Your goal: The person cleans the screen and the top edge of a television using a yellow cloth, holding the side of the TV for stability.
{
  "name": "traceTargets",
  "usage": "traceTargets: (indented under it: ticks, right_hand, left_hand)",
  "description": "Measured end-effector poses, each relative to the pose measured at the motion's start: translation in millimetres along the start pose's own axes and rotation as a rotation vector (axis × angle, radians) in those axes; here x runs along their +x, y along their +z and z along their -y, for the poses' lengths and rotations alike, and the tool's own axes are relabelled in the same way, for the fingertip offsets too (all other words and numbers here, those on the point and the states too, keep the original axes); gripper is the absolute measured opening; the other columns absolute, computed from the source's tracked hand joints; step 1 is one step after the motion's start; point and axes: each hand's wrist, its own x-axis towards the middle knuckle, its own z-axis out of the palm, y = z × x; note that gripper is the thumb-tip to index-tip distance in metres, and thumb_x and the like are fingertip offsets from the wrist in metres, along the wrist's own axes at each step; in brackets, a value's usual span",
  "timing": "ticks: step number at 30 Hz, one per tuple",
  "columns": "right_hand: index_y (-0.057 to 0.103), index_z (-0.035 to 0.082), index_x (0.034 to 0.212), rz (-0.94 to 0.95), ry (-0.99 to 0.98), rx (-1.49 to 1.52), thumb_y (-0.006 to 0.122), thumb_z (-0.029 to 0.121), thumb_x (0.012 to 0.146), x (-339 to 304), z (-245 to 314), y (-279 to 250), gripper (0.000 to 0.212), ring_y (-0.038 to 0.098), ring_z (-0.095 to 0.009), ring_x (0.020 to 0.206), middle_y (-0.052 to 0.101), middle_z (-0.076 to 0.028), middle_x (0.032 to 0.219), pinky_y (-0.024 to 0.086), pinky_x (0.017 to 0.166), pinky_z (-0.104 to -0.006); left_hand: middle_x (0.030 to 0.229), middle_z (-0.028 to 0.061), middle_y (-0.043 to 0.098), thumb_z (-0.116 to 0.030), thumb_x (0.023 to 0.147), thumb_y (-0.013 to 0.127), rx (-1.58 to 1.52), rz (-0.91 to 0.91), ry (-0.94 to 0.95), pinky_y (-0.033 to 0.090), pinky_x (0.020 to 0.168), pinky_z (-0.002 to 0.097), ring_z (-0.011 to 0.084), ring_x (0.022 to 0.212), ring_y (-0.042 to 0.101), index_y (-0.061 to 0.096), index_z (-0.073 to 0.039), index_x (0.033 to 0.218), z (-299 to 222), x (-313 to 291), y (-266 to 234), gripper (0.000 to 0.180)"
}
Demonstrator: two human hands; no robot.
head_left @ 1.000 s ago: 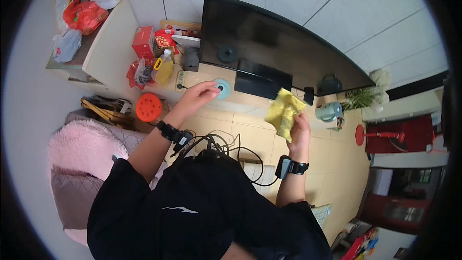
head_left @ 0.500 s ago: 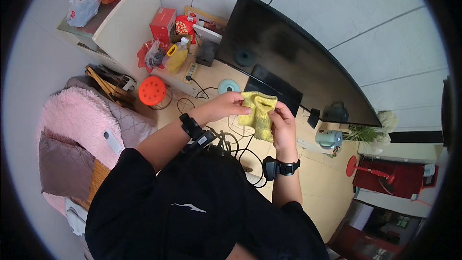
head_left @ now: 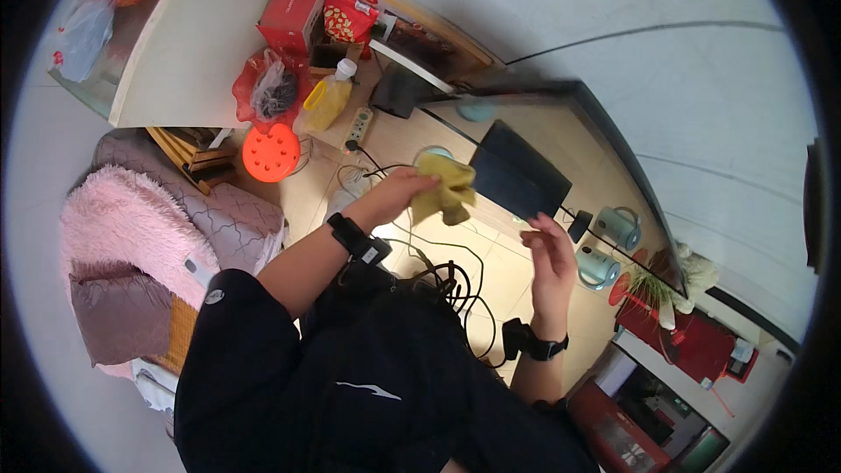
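A yellow cleaning cloth (head_left: 445,186), bunched and slightly blurred, hangs from the pinched fingers of my left hand (head_left: 396,196). My right hand (head_left: 552,267) is apart from it to the right, fingers raised and loosely curled with nothing in them. Both wrists wear black bands with small boxes. Beyond the hands stands a large black television (head_left: 604,158) on a wide dark base (head_left: 519,171), on top of a light wooden cabinet. My right fingertips are nearest to that base, without visibly touching it.
An oil jug (head_left: 328,98), a power strip (head_left: 357,128) and a red box (head_left: 293,13) stand left of the television. A light green kettle (head_left: 597,268) is to the right. Black cables (head_left: 455,285) loop below my hands. An orange stool (head_left: 271,153) stands by the sofa (head_left: 229,226).
My right hand has let go of the cloth and moved right. The cloth stays in my left hand, now more crumpled. The view has shifted closer to the television and cabinet.
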Motion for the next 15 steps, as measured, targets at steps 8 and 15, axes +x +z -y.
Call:
traceTargets:
  ticks: [8, 15]
  right_hand:
    - [0.060, -0.001, 0.116, -0.065, 0.006, -0.229, 0.052, -0.001, 0.095, 50.4, 22.1, 4.4, 0.023, 0.065, -0.018, 0.091, 0.066, -0.012, 0.105, 0.051, 0.082, -0.0294]
    - [0.060, 0.003, 0.120, 0.385, 0.113, -0.486, 0.062, 0.008, 0.090, 92.8, 3.7, 48.2, 0.031, 0.066, -0.022, 0.096, 0.067, -0.013, 0.108, 0.052, 0.083, -0.0318]
  left_hand:
    - [0.124, 0.0154, 0.061, -0.029, 0.100, 0.046, -0.540, -0.160, -0.094, 0.049, 0.100, 0.0416, 0.0294, 0.112, 0.062, 0.048, -0.001, 0.133, -34.2, 26.9, -91.0, 0.042]
    - [0.130, 0.0172, 0.057, -0.031, 0.100, 0.046, -0.594, 0.043, -0.118, 0.045, 0.104, 0.0441, 0.0305, 0.119, 0.058, 0.044, 0.000, 0.136, -44.0, 47.4, -80.1, 0.047]
